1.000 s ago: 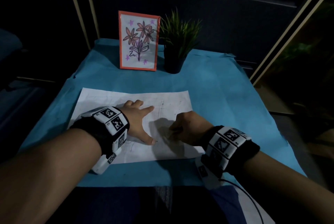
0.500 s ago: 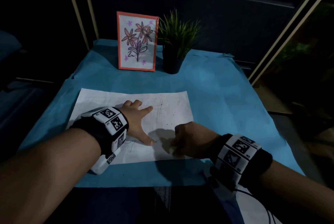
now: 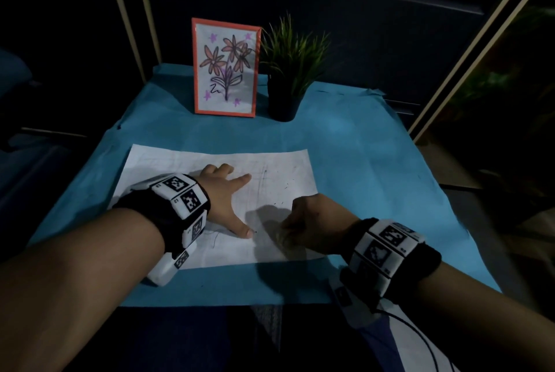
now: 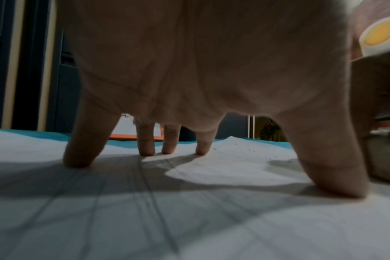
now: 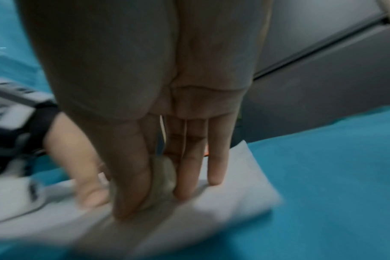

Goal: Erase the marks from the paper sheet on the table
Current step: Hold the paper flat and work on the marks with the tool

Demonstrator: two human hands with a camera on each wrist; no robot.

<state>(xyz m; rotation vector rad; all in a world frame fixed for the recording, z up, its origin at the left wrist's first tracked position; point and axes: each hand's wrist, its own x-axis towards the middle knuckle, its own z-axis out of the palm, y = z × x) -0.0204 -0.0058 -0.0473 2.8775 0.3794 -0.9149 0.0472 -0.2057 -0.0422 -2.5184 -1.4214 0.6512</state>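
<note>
A white paper sheet (image 3: 270, 167) with faint pencil lines and dark eraser crumbs lies on the blue table cover (image 3: 360, 161). My left hand (image 3: 223, 200) presses flat on the sheet with fingers spread; its fingertips (image 4: 146, 151) stand on the paper (image 4: 211, 219). My right hand (image 3: 312, 221) is at the sheet's near right part and pinches a pale, dirty eraser (image 5: 164, 174) between thumb and fingers, with the eraser down on the paper (image 5: 223, 202). From the head view the eraser is mostly hidden under the hand.
At the back of the table stand an orange-framed flower drawing (image 3: 225, 66) and a small potted plant (image 3: 289, 71) in a black pot. The cover's near edge (image 3: 240, 301) runs just below my wrists. A cable (image 3: 420, 338) trails from my right wristband.
My right hand has pulled back toward me along the sheet with the eraser, from beside my left thumb to the near edge. My left hand has stayed put.
</note>
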